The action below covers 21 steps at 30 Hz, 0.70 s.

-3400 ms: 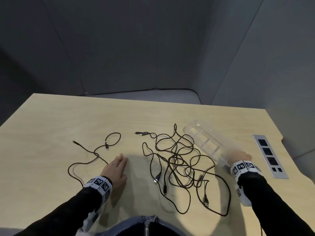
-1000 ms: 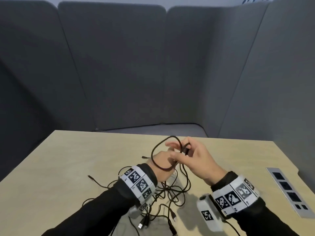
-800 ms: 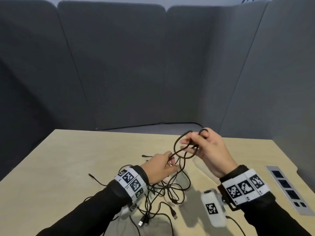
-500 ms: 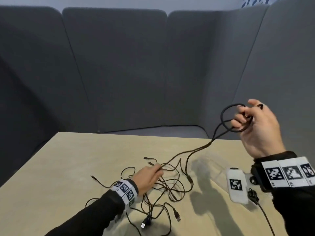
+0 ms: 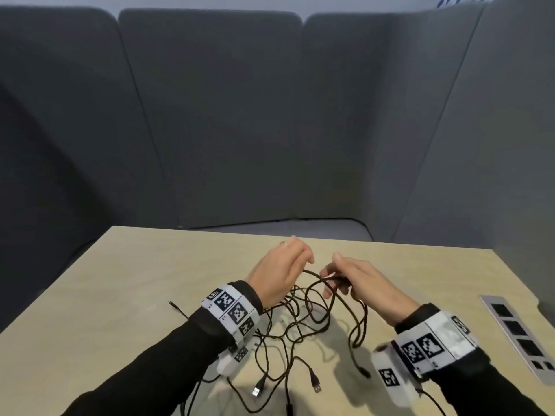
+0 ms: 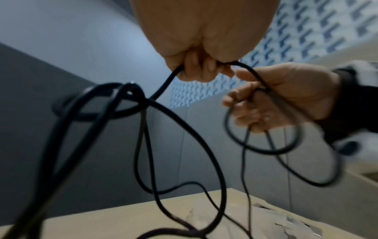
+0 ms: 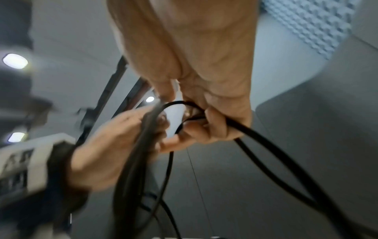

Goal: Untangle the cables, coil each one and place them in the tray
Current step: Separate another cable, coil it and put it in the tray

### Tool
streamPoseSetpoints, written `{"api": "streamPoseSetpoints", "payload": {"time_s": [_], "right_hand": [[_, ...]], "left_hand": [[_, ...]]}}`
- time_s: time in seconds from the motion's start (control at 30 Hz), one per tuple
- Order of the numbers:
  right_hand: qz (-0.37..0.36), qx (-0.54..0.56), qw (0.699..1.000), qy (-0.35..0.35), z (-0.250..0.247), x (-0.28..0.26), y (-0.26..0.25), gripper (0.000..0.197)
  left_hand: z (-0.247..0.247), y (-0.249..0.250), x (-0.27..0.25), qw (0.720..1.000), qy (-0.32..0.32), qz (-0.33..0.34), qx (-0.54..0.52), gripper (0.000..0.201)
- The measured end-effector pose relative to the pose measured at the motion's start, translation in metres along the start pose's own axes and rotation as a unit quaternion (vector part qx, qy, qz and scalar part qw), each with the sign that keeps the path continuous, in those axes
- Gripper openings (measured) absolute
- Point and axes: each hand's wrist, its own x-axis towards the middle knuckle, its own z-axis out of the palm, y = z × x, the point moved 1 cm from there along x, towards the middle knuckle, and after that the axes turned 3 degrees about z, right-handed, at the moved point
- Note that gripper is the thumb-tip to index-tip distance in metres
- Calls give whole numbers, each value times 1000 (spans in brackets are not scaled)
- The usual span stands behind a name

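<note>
Several thin black cables (image 5: 300, 328) lie tangled on the pale wooden table (image 5: 135, 295), and some strands are lifted up to my hands. My left hand (image 5: 300, 261) is above the tangle with its fingers (image 6: 204, 67) curled round one strand. Just to its right, my right hand (image 5: 330, 280) grips a small bundle of loops (image 6: 263, 145) with curled fingers (image 7: 206, 126). The hands are almost touching. The clear plastic tray (image 6: 286, 224) shows only faintly on the table beneath the hanging cables.
Loose USB plugs (image 5: 256, 391) lie near the table's front edge. A grey socket panel (image 5: 522, 334) is set into the table at the right. Grey padded partitions (image 5: 210, 115) enclose the far side and the right.
My right hand, raised high to the right with a loop, has come back down to the left. My left hand has risen from the tangle to meet it.
</note>
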Motion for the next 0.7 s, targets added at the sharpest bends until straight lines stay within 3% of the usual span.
{"api": "streamPoseSetpoints", "payload": {"time_s": [0.13,0.27,0.37,0.43,0.5,0.57,0.63,0.7], "right_hand": [[-65,-5,997,-38,-2,-13,-10,28],[-76,36,996,14,-23,-16,-28,33],[-61,-129,990,3,-20,-19,-28,52],[-35,-271,962,-26,-2,-17,-14,50],[-40,-308,949,-60,17,-13,2,38],[-39,-215,974,-51,20,-8,5,33],[-32,-62,997,30,7,-1,-1,36],[-33,54,992,112,-9,3,-9,37]], "left_hand": [[2,-9,-11,998,-2,-16,-58,43],[12,-14,-25,996,-9,-42,-79,52],[15,-13,-16,992,35,-90,-84,34],[17,-6,-6,988,52,-114,-95,27],[19,-1,1,984,53,-125,-115,25],[18,0,2,985,53,-100,-133,31],[18,-6,-4,990,26,-63,-124,38],[23,-11,-13,996,-49,-32,-69,39]]}}
